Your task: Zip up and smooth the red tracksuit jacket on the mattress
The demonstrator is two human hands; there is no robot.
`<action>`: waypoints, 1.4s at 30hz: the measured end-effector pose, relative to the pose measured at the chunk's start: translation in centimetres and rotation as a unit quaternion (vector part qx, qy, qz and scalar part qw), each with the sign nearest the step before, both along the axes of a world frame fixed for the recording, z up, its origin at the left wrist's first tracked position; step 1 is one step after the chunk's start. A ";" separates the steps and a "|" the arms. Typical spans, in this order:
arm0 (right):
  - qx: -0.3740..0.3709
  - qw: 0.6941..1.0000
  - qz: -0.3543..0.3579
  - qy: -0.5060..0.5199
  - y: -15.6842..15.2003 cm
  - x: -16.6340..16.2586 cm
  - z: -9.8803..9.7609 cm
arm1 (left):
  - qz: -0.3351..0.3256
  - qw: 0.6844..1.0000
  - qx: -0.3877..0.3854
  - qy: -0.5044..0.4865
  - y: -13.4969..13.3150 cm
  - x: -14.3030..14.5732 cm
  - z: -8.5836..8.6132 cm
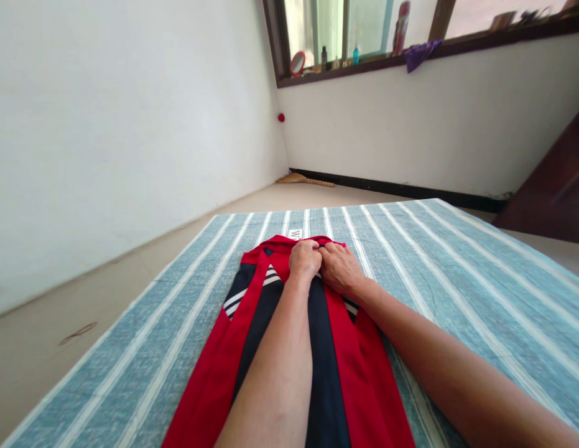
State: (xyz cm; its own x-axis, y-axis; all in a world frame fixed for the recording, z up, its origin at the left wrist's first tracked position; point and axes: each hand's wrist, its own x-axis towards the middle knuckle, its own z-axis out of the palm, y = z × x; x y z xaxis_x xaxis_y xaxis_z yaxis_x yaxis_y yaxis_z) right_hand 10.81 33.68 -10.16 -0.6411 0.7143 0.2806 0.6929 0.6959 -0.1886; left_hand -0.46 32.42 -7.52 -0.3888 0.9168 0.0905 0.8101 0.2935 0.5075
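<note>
A red and dark navy garment (252, 323) with white stripes lies flat along a blue and white striped mattress (457, 280). Both my arms reach out over it. My left hand (304, 259) is curled into a fist at the garment's far end, gripping the red fabric there. My right hand (340, 266) sits right beside it, touching it, with fingers bent and pinching the same red edge. A small white label shows just beyond my knuckles.
White walls stand to the left and ahead. A window sill (410, 53) up high holds bottles, a small red mirror and a purple cloth. A broom (305, 180) lies on the floor by the far wall. A dark wooden panel (550, 180) leans at right.
</note>
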 end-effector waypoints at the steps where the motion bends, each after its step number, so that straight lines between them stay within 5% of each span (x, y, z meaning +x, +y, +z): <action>1: -0.001 1.000 0.000 0.000 0.0 0.0 0.0 | 0.000 1.000 0.000 0.001 0.0 0.0 0.0; 42: -0.002 1.000 -0.006 0.000 -0.2 0.0 0.2 | 0.012 1.000 0.010 0.010 -0.3 0.4 -0.1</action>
